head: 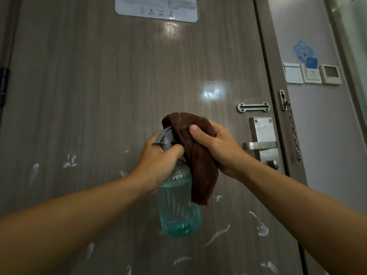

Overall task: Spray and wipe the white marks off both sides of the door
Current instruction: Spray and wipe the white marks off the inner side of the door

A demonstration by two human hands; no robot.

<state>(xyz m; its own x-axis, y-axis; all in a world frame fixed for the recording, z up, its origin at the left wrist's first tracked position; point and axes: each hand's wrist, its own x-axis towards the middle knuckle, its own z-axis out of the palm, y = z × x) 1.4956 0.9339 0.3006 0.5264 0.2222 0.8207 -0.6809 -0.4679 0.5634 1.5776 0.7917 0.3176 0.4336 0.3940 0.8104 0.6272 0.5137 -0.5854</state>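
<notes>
A white notice [156, 7] is fixed at the top centre of the frame on the wood-grain door [99, 86]; it carries small print and a row of little icons, but the writing is too small to read. On the wall at the right a blue flower-shaped sticker [302, 50] sits above a blue card [311, 63] standing in a white holder, between a white switch plate [293, 73] and a small thermostat panel [331, 74] — none of their lettering is legible.

At the middle of the frame the left hand [158, 157] is curled tightly round the neck of a clear ribbed spray bottle [177, 205], just below its grey trigger head [165, 138]. The bottle hangs upright in front of the door and holds a pale blue-green liquid that fills most of its body, the level lying just under the shoulder.

The right hand [216, 147] grips a bunched brown cloth [196, 155], thumb pressed on top; the cloth is draped against the trigger head and its loose end hangs down beside the bottle.

White marks [217, 234] are scattered over the lower half of the door — some at the lower left, several at the lower right and along the bottom edge. To the right of the hands are a steel lever handle [260, 145] on its plate, a slotted chain guard [253, 107] above it and a door chain [294, 132] hanging from the frame.
</notes>
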